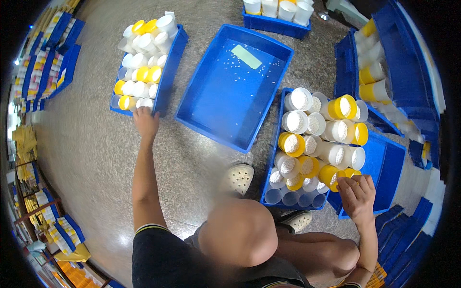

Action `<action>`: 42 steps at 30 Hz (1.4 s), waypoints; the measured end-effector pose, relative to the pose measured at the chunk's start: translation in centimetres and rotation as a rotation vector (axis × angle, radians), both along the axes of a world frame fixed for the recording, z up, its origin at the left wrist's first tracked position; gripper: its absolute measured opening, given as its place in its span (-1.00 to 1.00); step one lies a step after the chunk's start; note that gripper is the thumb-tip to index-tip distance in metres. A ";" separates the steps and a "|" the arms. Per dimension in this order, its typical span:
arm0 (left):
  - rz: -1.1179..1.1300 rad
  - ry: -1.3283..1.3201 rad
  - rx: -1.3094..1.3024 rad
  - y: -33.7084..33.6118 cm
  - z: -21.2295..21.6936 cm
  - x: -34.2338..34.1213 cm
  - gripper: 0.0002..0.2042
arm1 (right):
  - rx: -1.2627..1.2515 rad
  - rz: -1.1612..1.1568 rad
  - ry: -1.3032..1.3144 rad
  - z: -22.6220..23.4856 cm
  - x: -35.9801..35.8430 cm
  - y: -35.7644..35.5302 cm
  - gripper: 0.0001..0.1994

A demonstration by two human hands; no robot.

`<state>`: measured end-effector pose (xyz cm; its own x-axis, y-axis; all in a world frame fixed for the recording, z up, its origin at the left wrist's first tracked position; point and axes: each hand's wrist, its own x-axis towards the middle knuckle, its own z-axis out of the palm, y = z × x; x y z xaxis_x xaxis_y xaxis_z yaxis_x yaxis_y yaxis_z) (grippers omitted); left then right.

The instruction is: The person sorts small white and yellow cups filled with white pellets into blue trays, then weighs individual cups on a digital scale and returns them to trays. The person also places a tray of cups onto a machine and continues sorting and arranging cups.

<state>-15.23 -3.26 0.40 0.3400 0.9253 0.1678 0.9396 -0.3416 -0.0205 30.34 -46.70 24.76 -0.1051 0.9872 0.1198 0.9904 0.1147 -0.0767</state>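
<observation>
My left hand [145, 122] reaches out to the near end of a blue crate [165, 81], its fingers closed on the rim of a white plastic cup [144, 103]. White and yellow cups stand stacked in rows in that crate. On the right, my right hand [356, 196] has its fingers curled at a yellow cup [330, 175] that lies tilted on top of a second blue crate [272, 180]. Small white pellets fill this cup and most of those around it. My fingertips partly hide another yellow cup [352, 172] behind them.
Between the crates lies a blue tray [211, 101] with scattered pellets and a pale green strip [247, 57]. Another blue tray [382, 163] sits beyond the right crate. Further cup crates [278, 24] stand at the back. Blue racks [418, 62] line the right. My shoes [238, 178] are close by.
</observation>
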 end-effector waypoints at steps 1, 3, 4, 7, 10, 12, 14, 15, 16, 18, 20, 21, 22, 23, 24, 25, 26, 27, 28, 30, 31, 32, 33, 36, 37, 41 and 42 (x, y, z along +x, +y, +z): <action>-0.058 0.021 0.111 0.0 -0.8 -0.6 -0.63 | -0.017 0.014 0.011 0.0 -0.1 0.5 -0.69; -0.060 0.042 0.135 -0.5 -1.7 -1.1 -0.65 | -0.043 0.038 0.024 -0.1 -0.5 1.5 -0.69; -0.076 0.052 0.159 -0.7 -2.0 -1.1 -0.66 | -0.070 0.048 0.037 -0.2 -0.6 1.9 -0.69; -0.080 -0.011 0.178 -1.1 -2.0 -0.9 -0.72 | -0.083 0.090 0.044 -0.1 -0.9 3.4 -0.70; -0.108 -0.069 0.147 -2.2 -1.3 -0.7 -0.74 | -0.117 0.099 0.056 0.2 -1.2 4.6 -0.70; -0.093 -0.057 0.098 -3.8 -0.8 -0.4 -0.72 | -0.118 0.108 0.055 0.2 -1.5 5.5 -0.69; -0.077 -0.066 0.069 -5.9 -0.6 0.0 -0.71 | -0.129 0.124 0.060 0.2 -2.0 6.7 -0.69; -0.063 -0.074 0.048 -7.1 -0.5 0.3 -0.72 | -0.131 0.138 0.063 0.2 -2.3 7.5 -0.69; -0.055 -0.088 0.041 -8.2 -0.4 0.6 -0.73 | -0.139 0.152 0.075 0.3 -2.6 8.4 -0.69; -0.036 -0.106 -0.011 -10.2 -0.2 1.0 -0.71 | -0.137 0.195 0.065 0.5 -3.3 10.5 -0.70; -0.032 -0.119 -0.032 -11.1 0.0 1.2 -0.69 | -0.141 0.242 0.060 0.7 -4.4 13.3 -0.70; -0.032 -0.122 -0.033 -11.4 0.0 1.2 -0.68 | -0.147 0.275 0.038 0.6 -5.1 14.8 -0.69; -0.037 -0.130 -0.035 -11.6 0.1 1.2 -0.67 | -0.146 0.291 0.030 0.4 -5.8 16.3 -0.69; -0.035 -0.152 -0.050 -11.7 0.2 1.0 -0.61 | -0.140 0.307 0.035 0.0 -6.7 18.1 -0.70; -0.054 -0.241 -0.044 -11.7 0.2 0.8 -0.60 | -0.134 0.322 0.042 -0.6 -7.6 19.9 -0.70; -0.073 -0.329 -0.037 -12.0 0.3 0.6 -0.60 | -0.109 0.325 0.092 -1.4 -8.5 22.0 -0.69; -0.087 -0.415 -0.056 -11.7 0.4 0.4 -0.59 | -0.122 0.311 0.145 -2.8 -9.1 24.7 -0.69; -0.114 -0.513 -0.062 -11.7 0.5 0.0 -0.57 | -0.061 0.328 0.161 -4.2 -10.1 27.3 -0.66; -0.120 -0.530 -0.009 -11.1 0.6 -0.3 -0.60 | -0.052 0.328 0.180 -5.7 -11.1 30.3 -0.63; -0.118 -0.572 0.066 -9.9 1.2 -0.9 -0.64 | 0.068 0.308 0.163 -9.0 -13.6 36.5 -0.55; -0.118 -0.555 0.151 -8.5 1.4 -1.0 -0.71 | 0.103 0.280 0.124 -10.5 -15.0 39.7 -0.54; -0.090 -0.540 0.175 -6.6 1.7 -1.0 -0.73 | 0.176 0.264 0.095 -11.8 -16.6 42.7 -0.53; -0.088 -0.530 0.223 -3.9 2.0 -0.8 -0.75 | 0.158 0.202 0.046 -13.1 -18.1 45.8 -0.52; -0.119 -0.521 0.232 4.0 3.3 0.2 -0.71 | 0.121 0.157 -0.071 -15.4 -22.2 52.1 -0.60; -0.108 -0.501 0.225 6.4 3.8 0.9 -0.68 | 0.106 0.153 -0.108 -15.8 -23.0 53.2 -0.65; -0.027 -0.393 0.248 12.5 5.1 3.2 -0.60 | 0.069 0.122 -0.106 -16.8 -24.1 55.4 -0.80; 0.000 -0.387 0.174 13.9 5.1 3.5 -0.59 | 0.043 0.100 -0.072 -16.8 -23.9 55.4 -0.83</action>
<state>-11.72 10.63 5.48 0.2209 0.8722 0.4365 0.8895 -0.3637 0.2767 6.47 8.72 7.92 -0.2127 0.9655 0.1500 0.9766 0.2149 0.0015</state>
